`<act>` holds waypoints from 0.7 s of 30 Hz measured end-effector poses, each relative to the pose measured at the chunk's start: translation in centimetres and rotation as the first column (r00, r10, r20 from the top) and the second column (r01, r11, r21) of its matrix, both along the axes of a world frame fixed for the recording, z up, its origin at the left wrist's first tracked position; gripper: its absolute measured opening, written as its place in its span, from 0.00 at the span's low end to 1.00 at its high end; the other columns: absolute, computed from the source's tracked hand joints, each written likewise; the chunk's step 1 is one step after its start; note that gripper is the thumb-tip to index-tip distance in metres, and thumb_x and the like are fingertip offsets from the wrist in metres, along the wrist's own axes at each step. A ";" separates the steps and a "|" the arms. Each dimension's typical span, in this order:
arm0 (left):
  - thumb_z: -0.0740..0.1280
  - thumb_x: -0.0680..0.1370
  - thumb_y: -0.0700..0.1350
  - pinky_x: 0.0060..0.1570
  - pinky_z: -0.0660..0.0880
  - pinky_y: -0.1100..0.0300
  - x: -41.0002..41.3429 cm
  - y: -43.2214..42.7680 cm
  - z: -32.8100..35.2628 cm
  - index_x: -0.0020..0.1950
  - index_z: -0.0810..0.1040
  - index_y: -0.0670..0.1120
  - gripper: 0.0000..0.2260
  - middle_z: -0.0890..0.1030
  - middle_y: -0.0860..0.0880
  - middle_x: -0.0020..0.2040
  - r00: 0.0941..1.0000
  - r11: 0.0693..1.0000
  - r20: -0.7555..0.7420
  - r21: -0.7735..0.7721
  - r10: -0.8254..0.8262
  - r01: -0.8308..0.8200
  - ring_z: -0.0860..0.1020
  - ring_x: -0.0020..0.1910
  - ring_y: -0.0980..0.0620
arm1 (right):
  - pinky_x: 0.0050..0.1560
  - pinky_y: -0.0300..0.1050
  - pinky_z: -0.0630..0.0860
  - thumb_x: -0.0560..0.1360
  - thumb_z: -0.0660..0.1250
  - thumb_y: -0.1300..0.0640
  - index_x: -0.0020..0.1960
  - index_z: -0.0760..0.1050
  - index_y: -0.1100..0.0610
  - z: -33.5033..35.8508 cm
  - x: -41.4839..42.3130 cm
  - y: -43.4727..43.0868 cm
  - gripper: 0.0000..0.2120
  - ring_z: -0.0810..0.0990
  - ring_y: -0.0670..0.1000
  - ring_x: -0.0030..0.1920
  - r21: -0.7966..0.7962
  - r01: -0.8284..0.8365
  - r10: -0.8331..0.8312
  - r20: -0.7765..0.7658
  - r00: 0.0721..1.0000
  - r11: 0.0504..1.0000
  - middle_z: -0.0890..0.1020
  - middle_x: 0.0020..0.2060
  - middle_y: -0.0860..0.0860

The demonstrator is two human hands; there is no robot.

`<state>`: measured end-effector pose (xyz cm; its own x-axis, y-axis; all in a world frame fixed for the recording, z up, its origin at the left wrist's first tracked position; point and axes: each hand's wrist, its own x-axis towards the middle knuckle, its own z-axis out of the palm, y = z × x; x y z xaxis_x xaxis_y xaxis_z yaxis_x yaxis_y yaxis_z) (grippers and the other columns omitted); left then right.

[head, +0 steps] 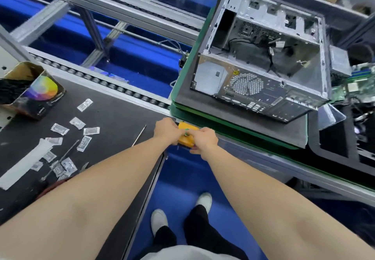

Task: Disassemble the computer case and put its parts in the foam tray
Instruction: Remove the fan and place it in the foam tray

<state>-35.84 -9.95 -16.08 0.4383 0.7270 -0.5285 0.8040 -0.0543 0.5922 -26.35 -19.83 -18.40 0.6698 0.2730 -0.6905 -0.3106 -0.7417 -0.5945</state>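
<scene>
The open grey computer case (261, 57) lies on its side on a green-edged pallet (233, 127), its inside bare but for black cables. A dark foam tray (336, 146) sits at the right, with a green circuit board (357, 85) above it. Both my hands meet at a yellow box with a green button (187, 136) on the conveyor's front rail. My left hand (166, 131) grips the box's left side. My right hand (205, 140) holds its right side, fingers closed around it.
A black mat (113, 121) at the left carries several small plastic packets (88, 131), a thin rod (139, 136), white strips and an open cardboard box (34, 91). Roller conveyor rails (101, 81) run behind. My feet (180, 211) stand on blue floor.
</scene>
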 end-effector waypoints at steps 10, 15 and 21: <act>0.77 0.70 0.48 0.45 0.85 0.48 1.4 1.7 0.6 0.52 0.84 0.38 0.17 0.86 0.42 0.40 0.997 0.988 -0.061 -0.144 -0.056 0.046 0.86 0.36 0.44 | 0.35 0.56 0.87 0.73 0.78 0.57 0.48 0.81 0.57 0.2 2.1 1.1 0.08 0.84 0.56 0.37 0.017 -0.148 0.148 -0.036 0.988 0.989 0.83 0.46 0.56; 0.76 0.70 0.50 0.44 0.85 0.50 1.3 1.1 0.6 0.49 0.84 0.40 0.15 0.86 0.44 0.37 0.998 0.995 -0.057 -0.096 -0.037 0.032 0.86 0.32 0.47 | 0.38 0.56 0.87 0.74 0.78 0.57 0.48 0.81 0.55 0.4 1.7 0.8 0.07 0.85 0.56 0.43 0.037 -0.140 0.141 -0.020 0.990 0.989 0.82 0.46 0.53; 0.72 0.76 0.46 0.46 0.79 0.56 0.7 -1.2 0.2 0.49 0.82 0.45 0.07 0.85 0.45 0.48 1.000 0.998 -0.016 0.058 -0.019 0.020 0.83 0.46 0.46 | 0.45 0.58 0.87 0.77 0.77 0.55 0.52 0.82 0.57 1.1 0.1 0.0 0.08 0.83 0.58 0.50 0.020 -0.127 0.124 0.109 0.986 0.992 0.81 0.54 0.54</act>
<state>-35.14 -11.13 -15.92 0.4447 0.7481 -0.4925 0.8115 -0.1038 0.5751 -26.26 -19.86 -17.31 0.6988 0.3769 -0.6079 -0.1499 -0.7539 -0.6397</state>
